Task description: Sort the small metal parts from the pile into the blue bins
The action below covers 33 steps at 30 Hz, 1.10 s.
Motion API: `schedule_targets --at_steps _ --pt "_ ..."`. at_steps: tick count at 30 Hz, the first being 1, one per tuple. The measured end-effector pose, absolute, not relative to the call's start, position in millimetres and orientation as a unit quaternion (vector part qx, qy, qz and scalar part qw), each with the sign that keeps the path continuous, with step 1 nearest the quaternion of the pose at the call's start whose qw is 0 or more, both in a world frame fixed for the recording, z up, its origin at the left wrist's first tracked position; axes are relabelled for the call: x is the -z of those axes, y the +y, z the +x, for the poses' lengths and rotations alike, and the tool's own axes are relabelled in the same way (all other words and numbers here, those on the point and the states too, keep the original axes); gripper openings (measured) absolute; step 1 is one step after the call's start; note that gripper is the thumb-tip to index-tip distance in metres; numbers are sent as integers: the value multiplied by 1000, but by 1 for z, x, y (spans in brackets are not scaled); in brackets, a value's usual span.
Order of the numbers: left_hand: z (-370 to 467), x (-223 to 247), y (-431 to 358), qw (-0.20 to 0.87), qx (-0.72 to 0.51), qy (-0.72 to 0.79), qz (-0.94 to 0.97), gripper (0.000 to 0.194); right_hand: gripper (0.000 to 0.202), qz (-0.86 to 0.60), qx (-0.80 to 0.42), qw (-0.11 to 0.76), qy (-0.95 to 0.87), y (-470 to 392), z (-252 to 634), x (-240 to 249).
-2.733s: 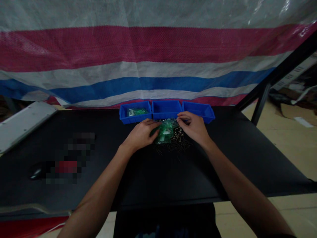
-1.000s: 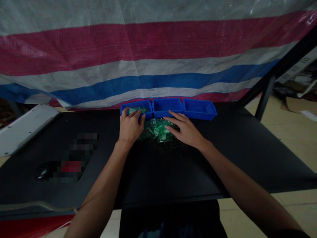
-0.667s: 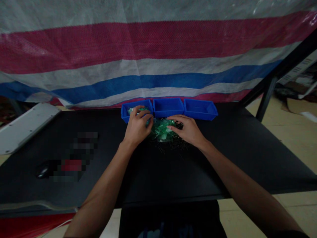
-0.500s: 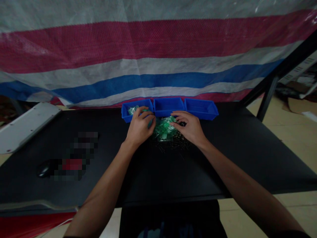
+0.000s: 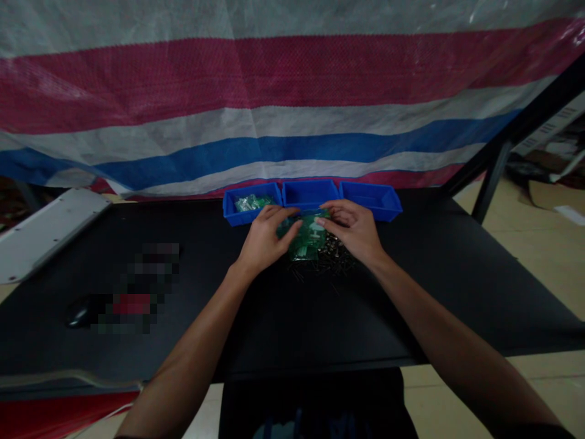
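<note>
Small clear plastic packets with green contents lie in a pile on the black table. Just left of the pile is my left hand, its thumb and fingers apart at the packets' edge. My right hand comes from the right, thumb and fingertips closed on the upper right edge of a green packet. Loose dark screws are spread beside and below the pile, partly under my right hand. Behind my left hand, the left blue bin contains several similar packets.
The middle blue bin and right blue bin stand in line with the left one. A black mouse sits at the table's left, near a blurred-out patch. A white panel lies at the far left; a striped tarp hangs behind.
My left hand has moved from the left bin's front edge back to the pile, and more packets show in that bin. My right hand has shifted slightly right, with its fingertips at a packet.
</note>
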<state>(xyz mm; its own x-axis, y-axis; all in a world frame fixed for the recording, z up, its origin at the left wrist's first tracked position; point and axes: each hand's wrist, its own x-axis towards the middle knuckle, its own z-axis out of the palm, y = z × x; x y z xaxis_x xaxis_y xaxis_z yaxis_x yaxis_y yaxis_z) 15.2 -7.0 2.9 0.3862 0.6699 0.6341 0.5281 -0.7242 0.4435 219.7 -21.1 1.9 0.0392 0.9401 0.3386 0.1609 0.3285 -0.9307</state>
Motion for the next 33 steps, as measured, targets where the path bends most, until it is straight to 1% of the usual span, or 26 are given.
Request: schedule_targets --at_steps 3,6,8,10,12,14,18,21,24,27,30,33 --pt "19 -4 -9 183 -451 363 795 31 21 -450 -373 582 -566 -23 218 -4" --pt "22 -3 -9 282 -482 354 750 30 24 -448 -396 578 -556 -24 218 -6" --pt "23 -1 -8 318 -496 342 732 26 26 -445 -413 564 -560 -25 218 -6" --pt "24 1 -8 325 -503 335 727 23 27 -444 -426 549 -566 -25 218 -7" --pt "23 1 -7 303 -511 338 730 19 27 -447 -426 539 -573 -25 217 -6" --pt "20 -1 -6 251 -517 350 740 14 25 -449 -406 536 -588 -25 217 -4" --pt "9 -8 -4 69 -521 391 756 6 19 -450 -288 525 -662 -24 218 1" --pt "-4 -9 2 -44 -521 443 728 10 20 -465 -197 467 -725 -26 220 3" --pt "-16 -4 8 -90 -476 494 722 15 26 -454 -157 413 -773 -27 221 3" --pt "-22 3 12 -124 -438 501 736 14 32 -436 -142 380 -804 -26 220 6" --pt "-21 9 13 -124 -414 502 749 12 35 -422 -141 351 -823 -24 221 11" --pt "-17 12 12 -103 -402 509 754 17 34 -415 -151 344 -829 -22 222 14"
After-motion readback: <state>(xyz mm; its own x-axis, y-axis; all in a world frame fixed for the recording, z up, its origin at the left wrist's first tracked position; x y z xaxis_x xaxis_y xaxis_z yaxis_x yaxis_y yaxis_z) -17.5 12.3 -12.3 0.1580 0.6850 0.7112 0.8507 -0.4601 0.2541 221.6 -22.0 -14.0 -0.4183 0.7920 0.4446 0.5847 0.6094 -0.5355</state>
